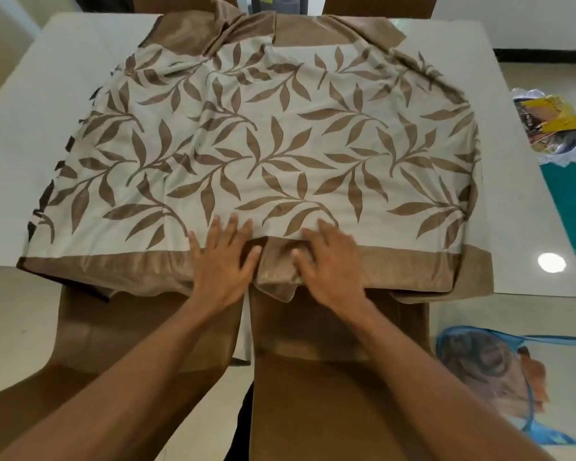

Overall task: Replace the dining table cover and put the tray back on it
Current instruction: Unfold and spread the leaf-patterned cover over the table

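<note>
Quantities in view:
- Table (47, 78): one.
- Leaf-patterned cover (280, 144): one.
- Hands: two, left hand (225, 261) and right hand (330, 264).
- Brown chair backs (140, 331), bottom centre: two.
- Plastic-wrapped bundle (552, 124), right edge: one.
- Blue-rimmed mesh item (486, 377), lower right: one.

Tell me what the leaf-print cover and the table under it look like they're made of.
Cover: soft woven cloth, beige with brown leaves and a faintly shiny brown border. It wrinkles and folds at its edges.
Table: a hard, smooth, glossy white top, going by the bright glare mirrored in it. It could be stone, glass or laminate; I can't tell which.
</note>
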A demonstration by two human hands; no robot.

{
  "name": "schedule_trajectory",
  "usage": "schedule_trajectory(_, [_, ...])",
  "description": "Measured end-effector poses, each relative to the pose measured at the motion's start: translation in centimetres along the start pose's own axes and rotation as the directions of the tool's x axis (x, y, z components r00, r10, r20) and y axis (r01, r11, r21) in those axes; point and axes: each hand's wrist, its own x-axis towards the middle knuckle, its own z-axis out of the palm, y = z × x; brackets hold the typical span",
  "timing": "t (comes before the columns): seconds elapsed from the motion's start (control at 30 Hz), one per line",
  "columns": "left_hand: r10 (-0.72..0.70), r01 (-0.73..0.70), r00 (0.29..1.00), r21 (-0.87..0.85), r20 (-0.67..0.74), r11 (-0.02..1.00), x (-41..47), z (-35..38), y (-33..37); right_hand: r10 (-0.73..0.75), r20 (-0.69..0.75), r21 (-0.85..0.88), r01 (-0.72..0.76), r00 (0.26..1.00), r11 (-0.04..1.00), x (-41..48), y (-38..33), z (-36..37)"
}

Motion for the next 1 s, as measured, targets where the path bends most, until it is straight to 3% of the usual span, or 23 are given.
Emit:
schedule_trajectory(0.13, [-0.165, 0.165, 0.986, -0.009, 0.002, 0.986, -0.7, 2.1, 1.4, 0.011, 0.043, -0.144, -0.004, 0.999, 0.99, -0.6, -0.1, 2.0])
schedule_trajectory(0.3, [-0.057, 0.058, 0.998, 0.078, -0.022, 0.995, -0.9, 1.6, -2.4, 0.054, 0.004, -0.232, -0.052, 0.999, 0.971, -1.6, 4.5, 0.7])
schedule_trajectory(0.47, [0.151, -0.143, 0.988, 0.16, -0.04, 0.977, -1.2, 1.1, -7.4, 0.061, -0.001, -0.296, -0.059, 0.998, 0.953, -2.6, 9.1, -1.2])
schedule_trajectory(0.67, [0.263, -0.263, 0.965, 0.128, 0.025, 0.956, -1.0, -0.1, -10.8, 0.09, 0.036, -0.29, -0.076, 0.995, 0.954, -3.2, 11.8, -2.7])
schedule_trajectory(0.8, [0.152, -0.162, 0.982, -0.084, -0.112, 0.983, -3.5, -0.2, -9.6, 0.177, -0.01, -0.172, -0.176, 0.984, 0.969, -3.1, 9.0, -2.5])
schedule_trajectory(0.9, [0.014, -0.063, 0.968, -0.187, -0.252, 0.98, -4.9, -0.6, -9.7, 0.016, -0.047, -0.046, -0.018, 0.999, 0.999, -2.2, 2.8, -1.3])
schedule_trajectory(1.0, [-0.209, 0.13, 0.932, -0.266, -0.296, 0.955, -5.0, -2.0, -11.6, -0.143, 0.02, 0.022, 0.143, 0.989, 0.99, -0.2, -3.9, 1.1])
